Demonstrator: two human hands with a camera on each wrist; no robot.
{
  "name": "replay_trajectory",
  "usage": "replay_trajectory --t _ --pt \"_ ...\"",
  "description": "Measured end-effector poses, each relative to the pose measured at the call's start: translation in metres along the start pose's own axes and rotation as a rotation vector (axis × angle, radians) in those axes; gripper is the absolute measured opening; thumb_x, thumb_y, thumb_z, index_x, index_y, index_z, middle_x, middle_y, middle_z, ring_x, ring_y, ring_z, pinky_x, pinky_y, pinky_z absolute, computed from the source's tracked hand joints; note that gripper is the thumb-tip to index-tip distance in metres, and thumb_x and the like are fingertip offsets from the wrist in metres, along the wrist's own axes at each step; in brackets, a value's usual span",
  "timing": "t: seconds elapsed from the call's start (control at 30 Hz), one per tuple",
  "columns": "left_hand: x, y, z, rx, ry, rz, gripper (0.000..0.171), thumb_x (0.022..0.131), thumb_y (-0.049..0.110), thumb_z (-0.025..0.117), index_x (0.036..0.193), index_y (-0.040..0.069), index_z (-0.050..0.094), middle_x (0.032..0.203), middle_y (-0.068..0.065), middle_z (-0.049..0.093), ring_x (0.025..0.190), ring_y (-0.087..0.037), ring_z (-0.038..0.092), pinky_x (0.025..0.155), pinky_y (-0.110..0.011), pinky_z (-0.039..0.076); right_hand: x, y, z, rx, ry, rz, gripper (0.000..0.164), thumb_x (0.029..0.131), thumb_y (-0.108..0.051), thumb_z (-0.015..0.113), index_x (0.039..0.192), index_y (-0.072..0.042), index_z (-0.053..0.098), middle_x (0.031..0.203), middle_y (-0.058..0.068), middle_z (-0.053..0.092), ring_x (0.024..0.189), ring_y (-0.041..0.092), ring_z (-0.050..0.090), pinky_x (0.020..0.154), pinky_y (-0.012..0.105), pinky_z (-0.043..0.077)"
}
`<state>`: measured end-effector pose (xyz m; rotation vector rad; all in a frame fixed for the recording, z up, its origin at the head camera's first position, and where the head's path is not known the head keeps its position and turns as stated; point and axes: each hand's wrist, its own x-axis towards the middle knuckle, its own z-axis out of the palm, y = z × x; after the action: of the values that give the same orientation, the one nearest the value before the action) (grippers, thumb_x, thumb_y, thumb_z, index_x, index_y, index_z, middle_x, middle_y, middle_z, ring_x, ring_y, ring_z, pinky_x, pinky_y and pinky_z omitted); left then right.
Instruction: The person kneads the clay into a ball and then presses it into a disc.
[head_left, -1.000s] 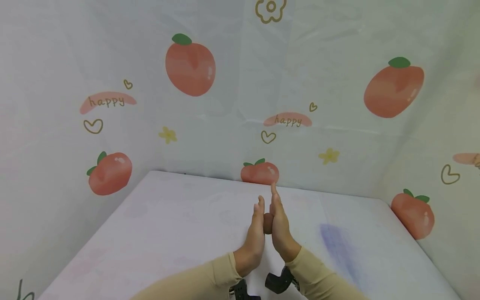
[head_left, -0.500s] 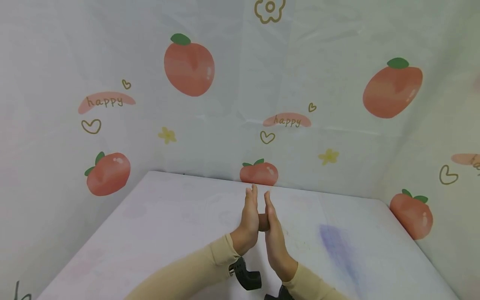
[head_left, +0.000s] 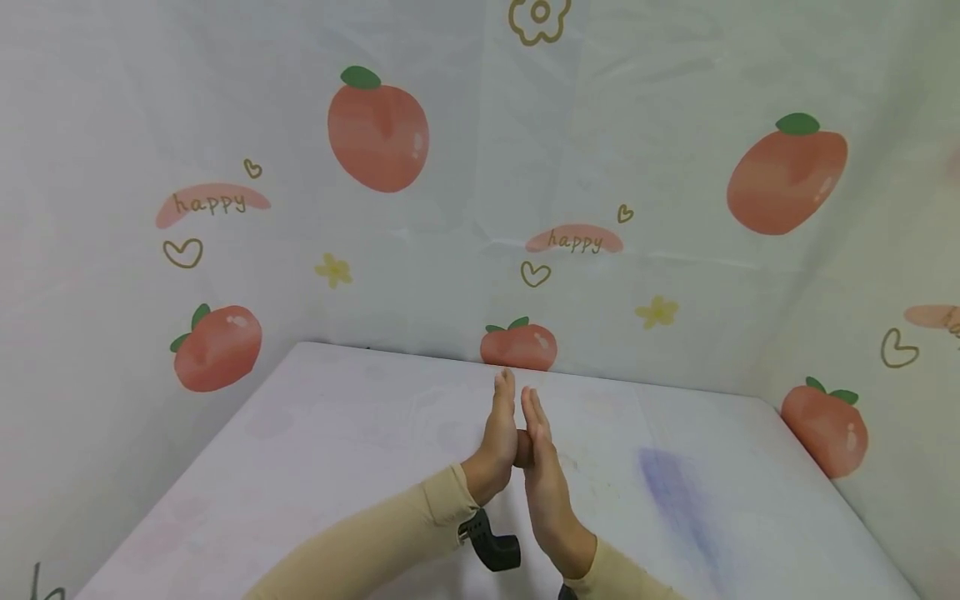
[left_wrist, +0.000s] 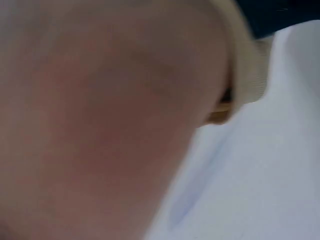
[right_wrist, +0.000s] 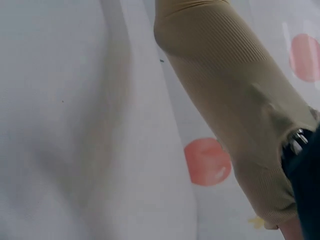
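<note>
A small brown lump (head_left: 523, 450), which looks like clay or dough, sits between the two palms above the table. My left hand (head_left: 493, 448) presses it from the left, its fingers straight and pointing up and away. From the right, the palm side of my right hand (head_left: 549, 500) touches the lump, its fingers also extended and a little lower. Both hands partly cover the lump. In the left wrist view, blurred skin (left_wrist: 110, 125) fills most of the picture. A beige sleeve (right_wrist: 220, 85) crosses the right wrist view, where the lump is out of sight.
Under the hands lies a white table (head_left: 360, 433) with a purple smear (head_left: 675, 500) at the right. A white curtain (head_left: 465, 167) printed with peaches stands behind it. A black wrist device (head_left: 495, 546) hangs below the left cuff.
The hands slide against each other with the lump between them. Over the second, the left hand has moved forward, the right hand back, and both slightly left.
</note>
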<state>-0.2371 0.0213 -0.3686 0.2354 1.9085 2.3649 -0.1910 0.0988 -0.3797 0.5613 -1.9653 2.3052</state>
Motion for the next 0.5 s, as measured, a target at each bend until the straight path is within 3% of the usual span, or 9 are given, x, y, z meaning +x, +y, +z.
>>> replay_trajectory --t 0.07,0.17,0.23,0.3,0.47,0.5 --pt "-0.003 -0.002 0.001 0.020 -0.021 0.007 0.070 0.101 0.057 0.005 0.157 0.014 0.006 0.164 -0.003 0.000 0.150 -0.029 -0.003 0.116 -0.058 -0.007 0.001 -0.001 -0.001 0.011 0.002 0.010 0.054 0.107 -0.035 0.007 0.157 -0.012 0.007 0.164 0.000 -0.002 0.143 0.007 0.014 0.117 0.051 -0.002" --pt "-0.009 -0.004 0.002 0.056 -0.073 0.014 0.071 0.102 0.056 0.004 0.156 0.010 0.006 0.164 -0.004 0.001 0.150 -0.026 -0.007 0.117 -0.057 -0.008 0.003 -0.001 -0.004 0.029 0.007 0.024 0.054 0.107 -0.037 0.006 0.157 -0.017 0.004 0.163 -0.003 -0.002 0.142 0.002 0.019 0.119 0.047 0.001" --pt "-0.014 -0.005 0.003 0.081 -0.106 0.016 0.072 0.102 0.056 0.004 0.156 0.008 0.007 0.164 -0.005 0.001 0.150 -0.025 -0.008 0.117 -0.056 -0.008 0.005 -0.002 -0.005 0.045 0.021 0.019 0.054 0.107 -0.037 0.006 0.157 -0.016 0.004 0.163 -0.003 -0.003 0.147 0.006 0.009 0.120 0.046 0.000" --pt "-0.019 -0.005 0.004 0.100 -0.133 0.020 0.072 0.102 0.055 0.004 0.156 0.008 0.007 0.164 -0.005 0.002 0.150 -0.024 -0.007 0.118 -0.055 -0.007 0.007 -0.003 -0.006 0.058 0.045 0.028 0.054 0.107 -0.039 0.008 0.157 -0.018 0.003 0.163 -0.006 -0.003 0.149 0.011 0.000 0.121 0.034 0.005" --pt "-0.030 -0.004 0.007 0.116 -0.171 0.043 0.070 0.103 0.053 0.002 0.155 0.006 0.005 0.163 -0.006 0.001 0.150 -0.024 -0.007 0.119 -0.053 -0.006 0.012 -0.003 -0.008 0.079 0.093 0.047 0.054 0.106 -0.043 0.010 0.156 -0.027 -0.002 0.163 -0.004 -0.004 0.150 0.019 -0.002 0.121 0.036 0.007" --pt "-0.031 -0.003 0.007 0.116 -0.176 0.045 0.070 0.103 0.053 0.002 0.155 0.006 0.004 0.163 -0.005 0.001 0.150 -0.024 -0.008 0.119 -0.054 -0.006 0.013 -0.002 -0.008 0.082 0.097 0.047 0.054 0.106 -0.043 0.009 0.156 -0.028 -0.003 0.163 -0.003 -0.004 0.150 0.020 -0.003 0.122 0.042 0.005"
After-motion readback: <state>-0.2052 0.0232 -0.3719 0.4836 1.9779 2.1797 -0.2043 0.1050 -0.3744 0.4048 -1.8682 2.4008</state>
